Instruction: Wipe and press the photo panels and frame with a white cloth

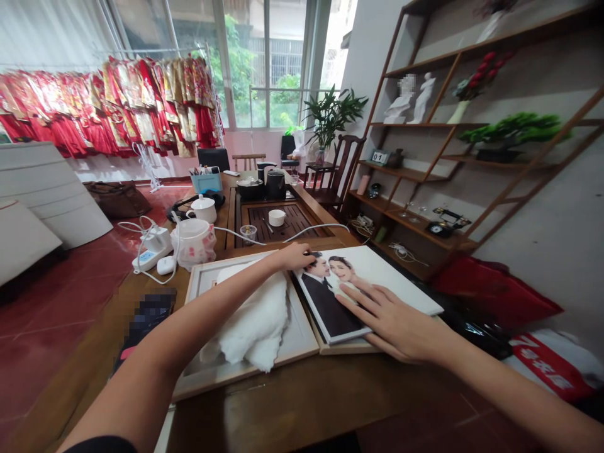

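A large photo panel with a couple printed on it lies tilted on a light wooden frame. At the panel's upper left corner, my left hand has its fingers bent in around the edge. My right hand rests on the panel's lower right part, fingers spread over the print, the thumb near the lower edge. Beneath my left forearm is a second framed piece, with a crumpled white fluffy cloth on top; the forearm hides part of both.
A plastic-wrapped cup, a lidded white mug and a power strip with cables stand at the left. Behind the frames is a tea tray with a small white cup. Shelves rise at the right.
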The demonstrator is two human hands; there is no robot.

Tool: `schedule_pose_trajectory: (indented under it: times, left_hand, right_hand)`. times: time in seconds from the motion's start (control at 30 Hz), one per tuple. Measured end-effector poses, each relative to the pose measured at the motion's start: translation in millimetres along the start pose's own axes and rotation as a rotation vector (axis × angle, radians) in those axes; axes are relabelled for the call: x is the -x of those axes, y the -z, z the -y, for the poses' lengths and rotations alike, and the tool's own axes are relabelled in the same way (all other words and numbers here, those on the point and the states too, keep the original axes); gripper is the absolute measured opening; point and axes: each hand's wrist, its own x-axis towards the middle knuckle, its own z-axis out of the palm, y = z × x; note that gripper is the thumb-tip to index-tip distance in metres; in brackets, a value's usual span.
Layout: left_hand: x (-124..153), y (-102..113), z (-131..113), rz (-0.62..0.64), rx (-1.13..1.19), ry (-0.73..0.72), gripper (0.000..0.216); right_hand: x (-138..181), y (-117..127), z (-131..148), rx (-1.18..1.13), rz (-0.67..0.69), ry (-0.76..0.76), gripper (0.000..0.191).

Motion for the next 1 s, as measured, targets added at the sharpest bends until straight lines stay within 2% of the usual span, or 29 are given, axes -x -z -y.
schedule_pose_trajectory:
  times: [0.5, 0.67, 0.83, 0.9, 1.0]
  left_hand:
    - [11.2, -1.9, -1.7, -0.028, -0.099, -0.001, 0.039]
    - [19.9, 6.3, -8.0, -0.032, -0.152, 0.019, 0.039]
    - [56.4, 38.4, -6.2, -0.087, -0.182, -0.032, 0.035]
    - [79.7, 52.3, 3.0, -0.127, -0.191, -0.053, 0.034]
    - [120.0, 65.1, 23.8, -0.266, -0.282, -0.070, 0.032]
  right_hand:
    - [1.9, -1.8, 6.9, -0.029, 0.011, -0.003, 0.071]
    - [1.2, 4.0, 5.7, -0.060, 0.003, -0.020, 0.074]
    - [-4.7, 14.6, 4.2, -0.062, -0.090, -0.068, 0.074]
    - [-14.9, 21.5, 8.0, -0.071, -0.159, -0.082, 0.071]
    - [-41.3, 33.6, 22.9, -0.110, -0.266, -0.105, 0.066]
